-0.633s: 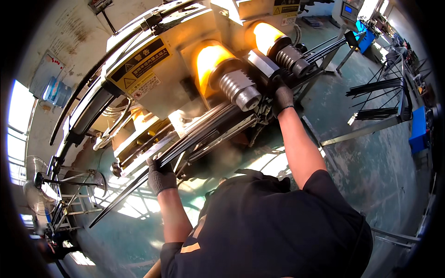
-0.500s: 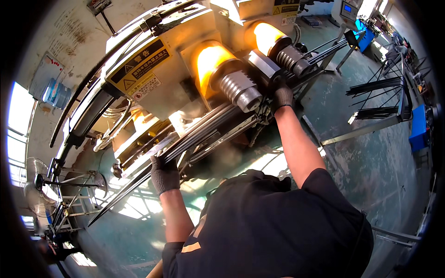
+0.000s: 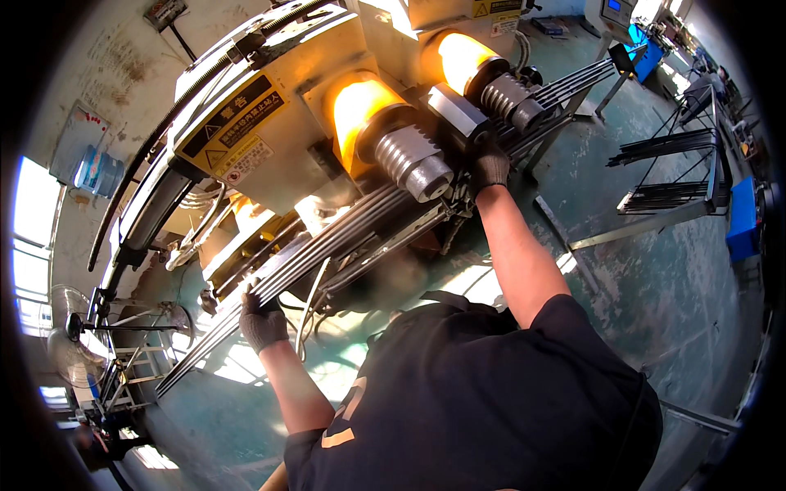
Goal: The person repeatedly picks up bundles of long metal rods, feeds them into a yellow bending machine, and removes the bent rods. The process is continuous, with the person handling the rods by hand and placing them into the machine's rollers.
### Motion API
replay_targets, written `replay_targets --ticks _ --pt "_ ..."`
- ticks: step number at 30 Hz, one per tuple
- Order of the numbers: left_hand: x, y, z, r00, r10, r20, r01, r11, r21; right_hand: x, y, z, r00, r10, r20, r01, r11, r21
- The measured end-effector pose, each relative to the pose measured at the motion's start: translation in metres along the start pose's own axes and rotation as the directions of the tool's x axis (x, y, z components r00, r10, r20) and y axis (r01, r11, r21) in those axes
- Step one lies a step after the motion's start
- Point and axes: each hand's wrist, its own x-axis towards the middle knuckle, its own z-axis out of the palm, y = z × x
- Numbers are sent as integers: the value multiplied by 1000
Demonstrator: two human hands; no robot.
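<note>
1. Closest to me is my dark shirt [image 3: 491,393], with an orange mark near the left sleeve; it lies about as it did a moment ago.
2. My left hand [image 3: 264,325], in a dark knit glove, is at the near edge of the long metal rods [image 3: 334,244]. It has shifted left along them, toward their lower-left ends. The fingers are partly curled, their tips reaching over the rods; how firmly they close I cannot tell.
3. The rods slant from the lower left up to the machine. They now look spread flatter, side by side, where earlier they bunched more darkly beside that hand.
4. A pale hose [image 3: 313,301] now shows clearly just to the right of my left hand; before, the hand was closer to that spot.
5. My right hand [image 3: 490,168], gloved too, remains just below the grey block [image 3: 458,110]. Its fingers run into shadow, so I cannot tell how far open they are or what they hold.
6. Beyond, the nearer ribbed roller [image 3: 412,159] and the farther ribbed roller [image 3: 512,100] flank that block. The whole machine [image 3: 286,155] sits slightly farther left in my view.
7. Farther off on the right, the rack of black rods [image 3: 667,151] looks unchanged.
</note>
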Motion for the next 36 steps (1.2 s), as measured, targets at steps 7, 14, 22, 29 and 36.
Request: replay_targets --ticks 7,14,22,29,36 --pt "-25 -39 24 977 -110 183 133 984 -118 -28 11 -13 949 196 245 -314 597 738" --pt "34 14 -46 999 35 31 -27 979 -204 -87 80 -69 848 405 342 -520 508 687" --pt "-7 -52 10 970 23 241 35 972 -233 -119 135 -103 837 418 354 -546 693 470" --pt "-73 -78 56 931 -198 306 191 980 53 -123 130 -80 764 322 559 -605 659 447" --pt "-74 -1 3 886 179 428 -379 809 448 -138 177 -79 691 308 654 -543 819 187"
